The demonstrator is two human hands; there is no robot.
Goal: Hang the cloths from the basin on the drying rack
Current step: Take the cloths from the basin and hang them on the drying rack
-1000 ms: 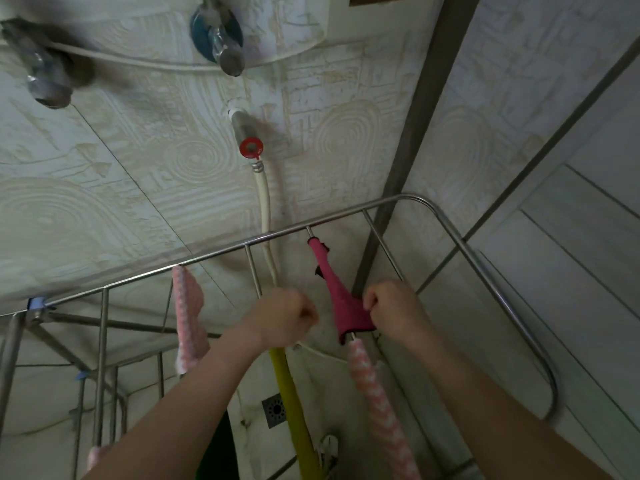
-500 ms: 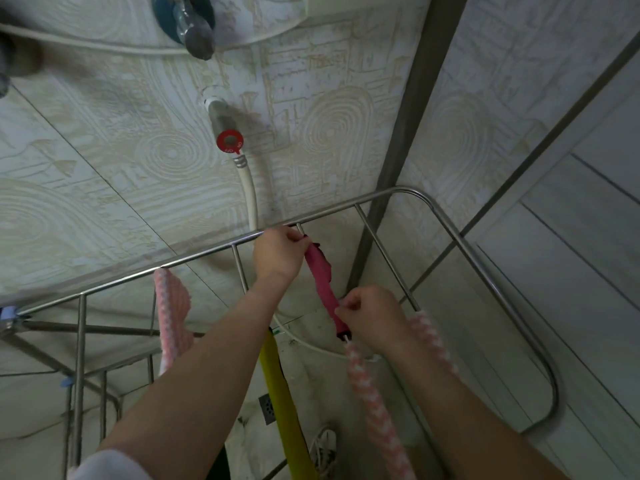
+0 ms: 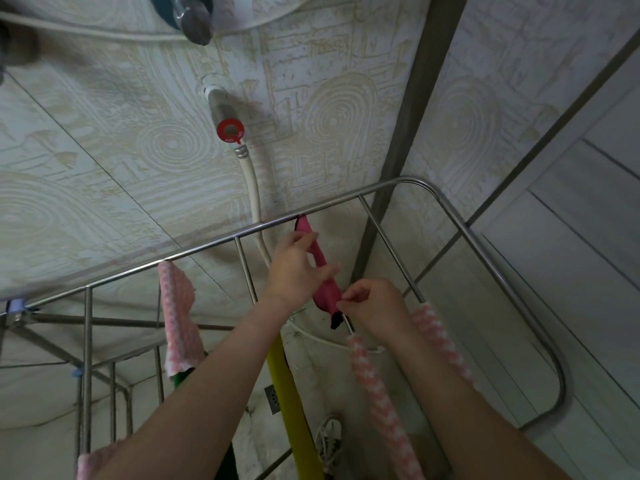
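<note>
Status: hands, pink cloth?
Left hand grips dark pink cloth mid-length; right hand pinches its lower end. Cloth lies along a rack rod. Nothing blocking.

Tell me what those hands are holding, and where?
Both hold the magenta fabric strip: left hand pinches its middle, right hand its lower end.

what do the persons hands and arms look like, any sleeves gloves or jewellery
The left hand and the right hand are both bare: no gloves, and no ring, watch or bracelet shows. Both forearms are uncovered down to the picture's bottom edge, with no sleeve in view.
</note>
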